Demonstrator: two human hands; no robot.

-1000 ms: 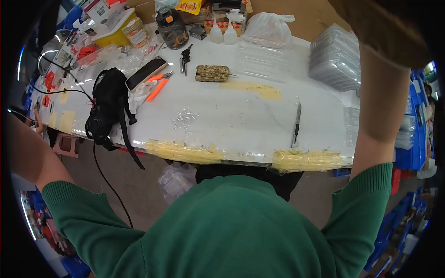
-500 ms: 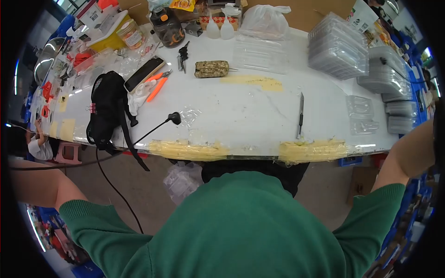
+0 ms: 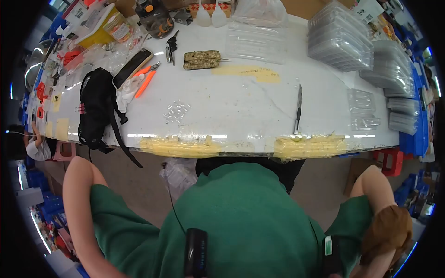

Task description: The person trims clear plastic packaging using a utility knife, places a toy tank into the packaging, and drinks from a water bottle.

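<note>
Both forearms bend back toward the bottom edge of the view, and neither my left hand nor my right hand shows. A black device (image 3: 196,252) with a thin cable lies against the green sweater (image 3: 241,213), and a second dark piece (image 3: 331,255) is at its right. On the white table (image 3: 241,106) are a craft knife (image 3: 299,109), a speckled brown block (image 3: 201,60) with a thin pin at its right end, and a scatter of small clear pieces (image 3: 177,111). Orange-handled pliers (image 3: 146,81) rest beside a phone (image 3: 132,68).
A black bag (image 3: 96,109) lies at the table's left. Stacked clear plastic trays (image 3: 340,39) stand at the right back. A dark bottle (image 3: 154,19) and two white squeeze bottles (image 3: 203,16) are at the back. A co-worker (image 3: 38,147) is at far left.
Both arms have swung down and back toward the body. The black cable over the table has left that spot, and the black device now shows on the sweater. The view has shifted slightly.
</note>
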